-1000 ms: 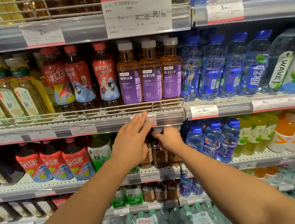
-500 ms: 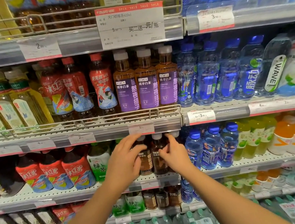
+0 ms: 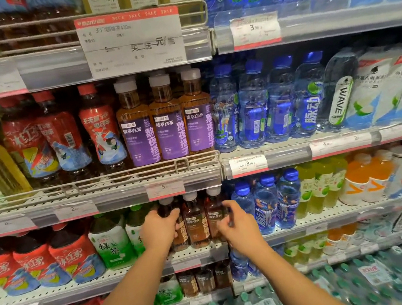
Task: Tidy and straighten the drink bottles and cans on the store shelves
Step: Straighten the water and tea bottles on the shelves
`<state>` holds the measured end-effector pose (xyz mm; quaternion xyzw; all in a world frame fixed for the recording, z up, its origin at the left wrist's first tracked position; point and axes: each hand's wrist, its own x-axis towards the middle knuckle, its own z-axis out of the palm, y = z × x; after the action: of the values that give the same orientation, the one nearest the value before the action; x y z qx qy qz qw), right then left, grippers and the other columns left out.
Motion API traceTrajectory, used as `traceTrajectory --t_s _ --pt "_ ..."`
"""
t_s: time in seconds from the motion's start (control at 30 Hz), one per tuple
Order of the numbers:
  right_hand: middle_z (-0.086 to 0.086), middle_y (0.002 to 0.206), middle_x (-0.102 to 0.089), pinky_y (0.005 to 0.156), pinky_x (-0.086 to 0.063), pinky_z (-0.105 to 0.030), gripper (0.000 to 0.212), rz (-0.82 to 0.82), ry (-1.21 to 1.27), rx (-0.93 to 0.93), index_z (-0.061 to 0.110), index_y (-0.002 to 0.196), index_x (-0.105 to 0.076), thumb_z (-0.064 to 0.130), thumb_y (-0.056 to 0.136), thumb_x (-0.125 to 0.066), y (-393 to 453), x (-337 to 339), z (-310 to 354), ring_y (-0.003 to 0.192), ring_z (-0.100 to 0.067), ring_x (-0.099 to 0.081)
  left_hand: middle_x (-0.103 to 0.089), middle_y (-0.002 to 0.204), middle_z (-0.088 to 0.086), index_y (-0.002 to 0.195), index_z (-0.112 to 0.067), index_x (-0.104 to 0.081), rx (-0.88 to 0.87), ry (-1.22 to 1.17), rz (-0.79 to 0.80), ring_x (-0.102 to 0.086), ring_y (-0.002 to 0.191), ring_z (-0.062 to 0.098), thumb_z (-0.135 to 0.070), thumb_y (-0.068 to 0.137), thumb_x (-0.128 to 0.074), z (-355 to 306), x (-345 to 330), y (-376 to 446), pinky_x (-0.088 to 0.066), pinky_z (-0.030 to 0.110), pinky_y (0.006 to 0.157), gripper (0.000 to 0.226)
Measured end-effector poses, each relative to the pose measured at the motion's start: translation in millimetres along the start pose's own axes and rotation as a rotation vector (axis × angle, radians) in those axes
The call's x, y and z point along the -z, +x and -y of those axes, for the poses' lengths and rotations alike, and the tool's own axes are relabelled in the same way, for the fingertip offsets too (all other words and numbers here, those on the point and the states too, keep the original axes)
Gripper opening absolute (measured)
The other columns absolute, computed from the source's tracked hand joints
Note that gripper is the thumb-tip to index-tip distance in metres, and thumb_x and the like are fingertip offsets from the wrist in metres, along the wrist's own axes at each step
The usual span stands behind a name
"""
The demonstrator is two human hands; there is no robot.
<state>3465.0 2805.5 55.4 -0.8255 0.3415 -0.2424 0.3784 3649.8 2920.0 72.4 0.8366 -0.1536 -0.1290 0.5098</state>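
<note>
Straightening of the dark tea bottles [image 3: 195,221] at the shelf's [image 3: 199,256] front edge is underway: left hand [image 3: 158,232] grip clamped on the left bottle [image 3: 178,230], right hand [image 3: 239,227] fingers curled beside the right bottle [image 3: 215,217], contact unclear. Next, labels are judged to need turning forward.

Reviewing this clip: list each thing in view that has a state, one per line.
left hand: gripping the left brown tea bottle
right hand: fingers curled at the right brown tea bottle, hold unclear
middle brown tea bottle: upright, untouched
purple-label tea bottles: upright, labels facing out
sale tag: hanging on the rail
</note>
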Motion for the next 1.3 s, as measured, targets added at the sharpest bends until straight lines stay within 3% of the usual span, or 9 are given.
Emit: traceTrajectory --t_s 0.07,0.13,0.2,0.37,0.53,0.8,0.9,1.13,1.3 --pt "0.009 0.077 -0.069 0.076 -0.056 -0.036 0.061 -0.032 -0.002 -0.047 0.020 0.149 -0.040 0.032 0.095 -0.065 9.0 0.3 4.9 0.080 -0.009 -0.067 -0.068 0.054 0.004 0.082 -0.010 -0.060 0.028 0.030 -0.044 -0.067 0.050 0.027 -0.045 0.084 -0.077 -2.7 -1.9 3.4 -0.059 0.047 0.059 0.039" --pt "0.008 0.076 -0.068 0.072 -0.053 -0.035 0.066 -0.050 -0.034 -0.069 0.015 0.152 -0.038 0.039 0.097 -0.065 17.7 -1.8 10.6 0.082 -0.015 -0.068 -0.061 0.054 0.004 0.069 -0.008 -0.055 0.036 0.101 -0.095 -0.060 0.054 0.026 -0.046 0.084 -0.077 -6.4 -0.5 3.3 -0.044 0.035 0.052 0.046" --pt "0.004 0.085 -0.071 0.076 -0.052 -0.037 0.068 -0.069 -0.087 -0.093 0.012 0.150 -0.041 0.047 0.097 -0.063 26.5 -4.7 17.1 0.093 -0.023 -0.070 -0.056 0.060 0.006 0.065 -0.009 -0.053 0.027 0.160 -0.130 -0.056 0.059 0.026 -0.047 0.083 -0.078 -10.2 2.1 3.0 -0.033 0.032 0.051 0.049" --pt "-0.016 0.115 -0.070 0.074 -0.044 -0.040 0.056 -0.094 -0.197 -0.158 0.010 0.128 -0.055 0.056 0.096 -0.061 45.3 -11.0 29.7 0.110 -0.040 -0.065 -0.061 0.060 0.004 0.067 -0.010 -0.059 -0.052 0.245 -0.126 -0.060 0.061 0.027 -0.053 0.082 -0.075 -6.1 6.1 4.4 -0.035 0.030 0.050 0.048" --pt "-0.018 0.111 -0.071 0.072 -0.042 -0.039 0.042 -0.110 -0.232 -0.178 0.007 0.117 -0.061 0.046 0.101 -0.059 53.1 -5.2 35.1 0.106 -0.040 -0.065 -0.055 0.047 0.004 0.060 -0.009 -0.054 -0.176 0.290 -0.080 -0.056 0.050 0.023 -0.048 0.084 -0.076 -0.7 14.5 4.4 -0.034 0.032 0.047 0.052" --pt "-0.013 0.101 -0.072 0.067 -0.042 -0.036 0.039 -0.113 -0.238 -0.152 0.009 0.113 -0.065 0.045 0.101 -0.060 52.3 -0.5 30.9 0.097 -0.036 -0.067 -0.055 0.044 0.004 0.057 -0.012 -0.052 -0.239 0.302 -0.074 -0.056 0.049 0.022 -0.048 0.084 -0.077 -2.7 12.5 2.4 -0.035 0.032 0.049 0.052" --pt "-0.013 0.102 -0.072 0.067 -0.042 -0.037 0.040 -0.116 -0.250 -0.139 0.009 0.114 -0.064 0.047 0.101 -0.059 51.0 -1.9 30.4 0.098 -0.036 -0.067 -0.055 0.045 0.002 0.070 -0.006 -0.064 -0.230 0.315 -0.098 -0.056 0.050 0.019 -0.049 0.084 -0.077 -4.0 13.1 0.5 -0.033 0.031 0.047 0.047" --pt "-0.011 0.104 -0.072 0.069 -0.047 -0.038 0.041 -0.084 -0.245 -0.144 0.012 0.118 -0.064 0.048 0.100 -0.059 51.1 2.9 31.6 0.098 -0.034 -0.067 -0.060 0.057 0.005 0.066 -0.009 -0.056 -0.216 0.437 -0.134 -0.057 0.058 0.023 -0.057 0.083 -0.074 -5.2 11.8 1.7 -0.035 0.034 0.048 0.054" --pt "-0.017 0.125 -0.069 0.090 -0.053 -0.042 0.053 -0.007 -0.242 -0.150 0.011 0.143 -0.047 0.040 0.100 -0.061 43.0 1.4 29.3 0.117 -0.037 -0.065 -0.062 0.064 0.004 0.071 -0.010 -0.056 -0.187 0.466 -0.107 -0.059 0.065 0.024 -0.054 0.085 -0.073 -6.4 10.9 1.4 -0.039 0.034 0.052 0.049"
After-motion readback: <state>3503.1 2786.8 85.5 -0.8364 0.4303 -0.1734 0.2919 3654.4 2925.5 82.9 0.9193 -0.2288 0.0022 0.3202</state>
